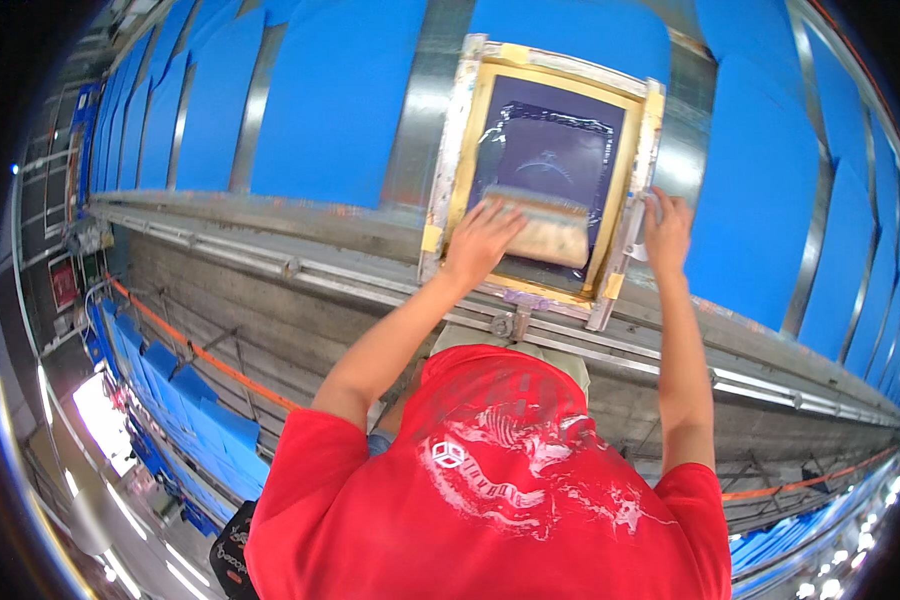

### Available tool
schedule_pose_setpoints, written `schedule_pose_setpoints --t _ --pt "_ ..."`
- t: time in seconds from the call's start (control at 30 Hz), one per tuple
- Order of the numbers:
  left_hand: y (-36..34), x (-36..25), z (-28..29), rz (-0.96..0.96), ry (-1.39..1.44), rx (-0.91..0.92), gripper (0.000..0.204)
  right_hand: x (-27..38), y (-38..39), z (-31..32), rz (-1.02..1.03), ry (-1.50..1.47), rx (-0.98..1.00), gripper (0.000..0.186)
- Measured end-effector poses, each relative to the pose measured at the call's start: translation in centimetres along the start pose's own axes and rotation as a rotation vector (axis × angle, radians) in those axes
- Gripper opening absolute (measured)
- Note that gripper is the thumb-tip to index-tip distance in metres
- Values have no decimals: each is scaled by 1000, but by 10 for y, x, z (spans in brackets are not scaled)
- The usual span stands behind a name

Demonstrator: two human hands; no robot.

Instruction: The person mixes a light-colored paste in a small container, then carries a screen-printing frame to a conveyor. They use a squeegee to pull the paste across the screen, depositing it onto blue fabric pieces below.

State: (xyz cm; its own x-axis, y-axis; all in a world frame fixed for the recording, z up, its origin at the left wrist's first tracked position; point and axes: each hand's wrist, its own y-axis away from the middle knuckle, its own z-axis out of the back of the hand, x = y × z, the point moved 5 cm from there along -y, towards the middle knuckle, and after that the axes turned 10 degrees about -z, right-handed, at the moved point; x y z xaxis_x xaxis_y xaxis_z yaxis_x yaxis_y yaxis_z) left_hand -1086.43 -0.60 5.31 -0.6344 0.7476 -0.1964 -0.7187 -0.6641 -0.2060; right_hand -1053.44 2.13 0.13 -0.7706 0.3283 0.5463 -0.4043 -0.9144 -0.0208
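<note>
A screen-printing frame (pixel 449 150) with pale, stained bars lies over the blue sheeting in front of me. Yellow tape borders its dark purple mesh (pixel 570 120), where a faint curved design shows. My left hand (pixel 485 240) grips the left end of a wide squeegee (pixel 555 238) with a wooden-looking body, blurred by motion. The squeegee lies across the lower half of the mesh. At the right bar, my right hand (pixel 668 232) has its fingers curled around the frame's edge, beside a small whitish piece (pixel 636 235) that I cannot make out clearly.
Blue sheets (pixel 340 100) lie in a row along a long metal table, left and right of the frame. A metal rail (pixel 360 276) runs along the near edge. Behind me, an orange bar (pixel 200 350) and another row of blue sheets (pixel 205 415) line the aisle.
</note>
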Motion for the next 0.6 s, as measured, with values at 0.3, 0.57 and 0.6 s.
schedule_pose_setpoints --t 0.3,0.57,0.6 --pt "-184 111 23 134 301 157 38 134 -84 1 362 -19 382 45" --pt "-91 53 -16 72 163 15 48 91 38 -32 344 -133 97 44" --pt "-69 36 -11 90 148 26 48 90 64 -28 347 -123 109 46"
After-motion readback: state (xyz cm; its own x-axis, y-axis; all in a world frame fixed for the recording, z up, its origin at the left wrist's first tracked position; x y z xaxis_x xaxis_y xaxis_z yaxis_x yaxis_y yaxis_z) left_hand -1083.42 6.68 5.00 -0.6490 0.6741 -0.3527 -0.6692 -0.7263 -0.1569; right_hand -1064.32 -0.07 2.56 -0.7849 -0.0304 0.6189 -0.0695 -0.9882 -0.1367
